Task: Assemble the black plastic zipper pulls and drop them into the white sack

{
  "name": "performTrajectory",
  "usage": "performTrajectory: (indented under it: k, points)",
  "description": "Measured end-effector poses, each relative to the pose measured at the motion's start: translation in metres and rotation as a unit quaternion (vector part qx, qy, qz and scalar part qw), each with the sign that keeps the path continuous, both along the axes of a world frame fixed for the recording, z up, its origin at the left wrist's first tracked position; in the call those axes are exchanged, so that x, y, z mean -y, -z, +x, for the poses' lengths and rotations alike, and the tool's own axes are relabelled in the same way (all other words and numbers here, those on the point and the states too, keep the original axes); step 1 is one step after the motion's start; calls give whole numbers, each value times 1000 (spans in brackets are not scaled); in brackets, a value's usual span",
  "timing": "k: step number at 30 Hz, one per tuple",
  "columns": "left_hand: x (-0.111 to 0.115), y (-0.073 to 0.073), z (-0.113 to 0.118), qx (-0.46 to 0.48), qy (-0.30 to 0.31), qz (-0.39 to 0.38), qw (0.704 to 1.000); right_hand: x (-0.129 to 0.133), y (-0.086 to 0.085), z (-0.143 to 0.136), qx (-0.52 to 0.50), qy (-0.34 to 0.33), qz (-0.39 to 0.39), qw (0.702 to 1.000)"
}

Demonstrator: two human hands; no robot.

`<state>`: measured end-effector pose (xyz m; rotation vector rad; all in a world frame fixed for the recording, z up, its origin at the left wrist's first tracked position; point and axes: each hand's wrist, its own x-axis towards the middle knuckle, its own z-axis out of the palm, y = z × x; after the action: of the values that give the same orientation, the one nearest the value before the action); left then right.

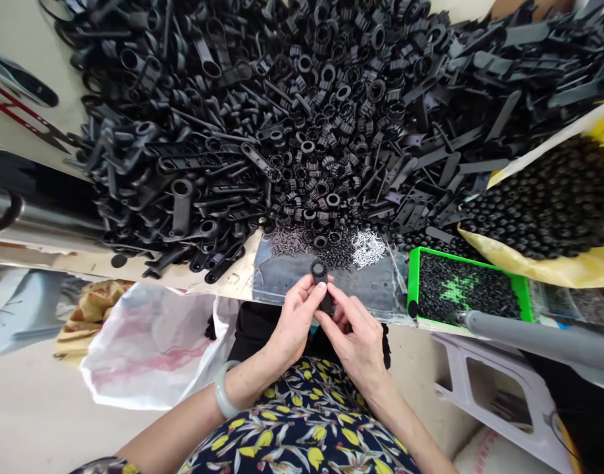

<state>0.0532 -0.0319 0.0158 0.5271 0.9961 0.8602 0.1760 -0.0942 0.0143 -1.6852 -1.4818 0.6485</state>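
My left hand (298, 315) pinches a black plastic ring-ended part (320, 270) between thumb and fingers just above the table's front edge. The part's round end points away from me, and its lower end is partly hidden by my fingers. On the other side, my right hand (357, 332) is closed around that lower end. Just beyond the part, small dark pieces (335, 252) lie on a grey mat (282, 280). Beside them are a heap of silver pins (369, 247) and a heap of brownish small pieces (289, 241).
Black handle-like parts (183, 204), rings (307, 146) and flat strips (450, 168) are piled across the back. To the right stand a green tray (413, 283) and a yellow bag (539, 263) of black beads. A white bag (138, 368) hangs at the left.
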Motion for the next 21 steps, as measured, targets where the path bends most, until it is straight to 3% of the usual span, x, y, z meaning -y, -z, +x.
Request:
performTrajectory:
  k: [6,12,15,21]
  points:
    - [3,4,-7,-36,80,67,994,-11,-6,14,-157,59,-72,983]
    - [-1,-10,-23,-75,218,145,962,-24,4,14,-385,-1,-142,912]
    - [-5,-17,-33,-100,266,184,941,-21,3,10,-407,-1,-132,904]
    - [-6,-18,-38,-154,283,220,921,-16,4,6,-409,5,-122,904]
